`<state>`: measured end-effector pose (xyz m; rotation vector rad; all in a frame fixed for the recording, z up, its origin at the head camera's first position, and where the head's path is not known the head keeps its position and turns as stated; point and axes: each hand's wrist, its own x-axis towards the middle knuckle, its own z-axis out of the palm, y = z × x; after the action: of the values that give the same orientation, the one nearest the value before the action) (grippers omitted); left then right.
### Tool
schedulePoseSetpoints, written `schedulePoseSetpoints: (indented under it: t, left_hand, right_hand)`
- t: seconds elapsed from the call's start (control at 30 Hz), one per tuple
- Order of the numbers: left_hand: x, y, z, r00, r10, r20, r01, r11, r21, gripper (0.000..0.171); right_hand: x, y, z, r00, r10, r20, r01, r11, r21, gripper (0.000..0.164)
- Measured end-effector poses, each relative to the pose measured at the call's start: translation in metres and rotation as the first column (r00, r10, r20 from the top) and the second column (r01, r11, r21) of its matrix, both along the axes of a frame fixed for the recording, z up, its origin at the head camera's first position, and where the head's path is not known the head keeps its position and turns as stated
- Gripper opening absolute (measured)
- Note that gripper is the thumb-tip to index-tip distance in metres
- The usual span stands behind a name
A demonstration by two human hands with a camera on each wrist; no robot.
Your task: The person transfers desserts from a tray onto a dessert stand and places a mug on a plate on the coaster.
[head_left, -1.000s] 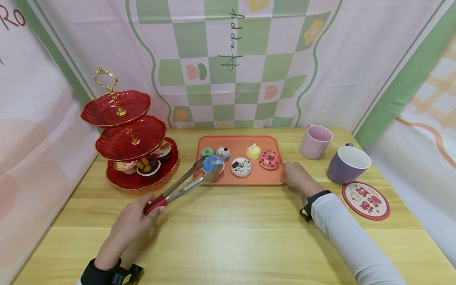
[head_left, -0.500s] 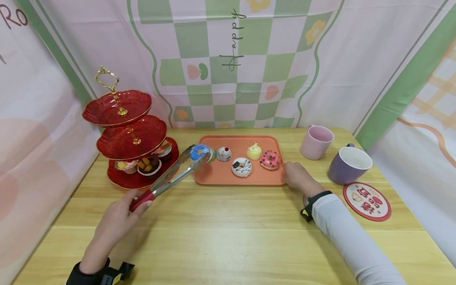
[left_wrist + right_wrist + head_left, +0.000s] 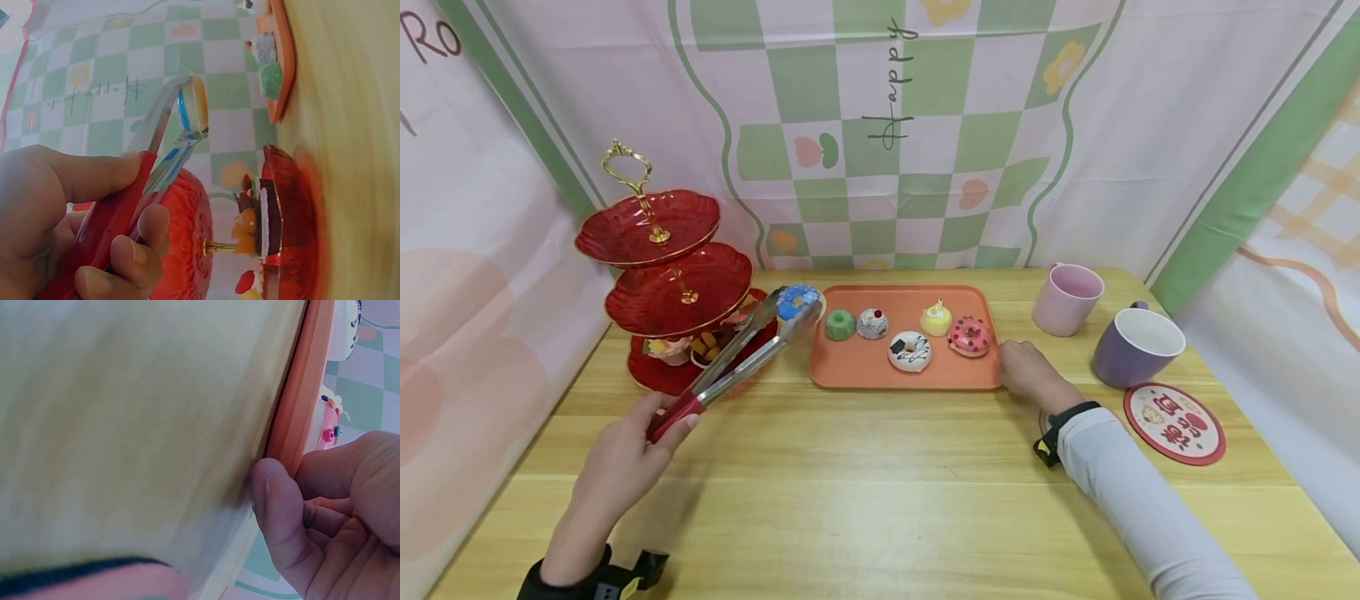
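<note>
My left hand (image 3: pixel 621 458) grips the red handles of metal tongs (image 3: pixel 730 367). Between the tong tips a blue-topped donut (image 3: pixel 797 302) is pinched, held in the air left of the orange tray (image 3: pixel 865 379); the left wrist view shows the donut (image 3: pixel 194 105) edge-on. My right hand (image 3: pixel 1030 372) pinches the tray's near right corner, thumb and finger on the rim (image 3: pixel 294 425). On the tray sit a green donut (image 3: pixel 840 325), a speckled ball-shaped cake (image 3: pixel 872 323), a white donut (image 3: pixel 910 352), a yellow cake (image 3: pixel 936 318) and a pink donut (image 3: pixel 970 337).
A red three-tier stand (image 3: pixel 677 287) is at the left, close to the tongs, with several cupcakes (image 3: pixel 666 350) on its bottom tier. At the right stand a pink mug (image 3: pixel 1067 300) and a purple mug (image 3: pixel 1135 348), near a round coaster (image 3: pixel 1175 423).
My left hand has carried the tongs and blue donut up off the tray and leftward, toward the stand. The green donut has come into full view. My right hand stays at the tray corner.
</note>
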<state>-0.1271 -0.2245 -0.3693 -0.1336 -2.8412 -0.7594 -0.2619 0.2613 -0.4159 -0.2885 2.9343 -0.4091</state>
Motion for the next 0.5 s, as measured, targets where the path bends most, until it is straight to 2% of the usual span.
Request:
schedulePoseSetpoints:
  t: [0.33,0.5]
  left_hand:
    - [-0.001,-0.003,0.011,0.999,0.023,-0.04,-0.023,1.0,-0.005,0.032]
    - [0.0,-0.007,0.019,0.999,0.048,-0.02,-0.048,0.999,0.006,0.038]
  right_hand:
    - [0.0,0.001,0.0,1.0,0.004,0.005,-0.004,1.0,-0.011,0.014]
    - [0.0,0.001,0.0,1.0,0.001,0.003,-0.001,1.0,-0.013,0.013]
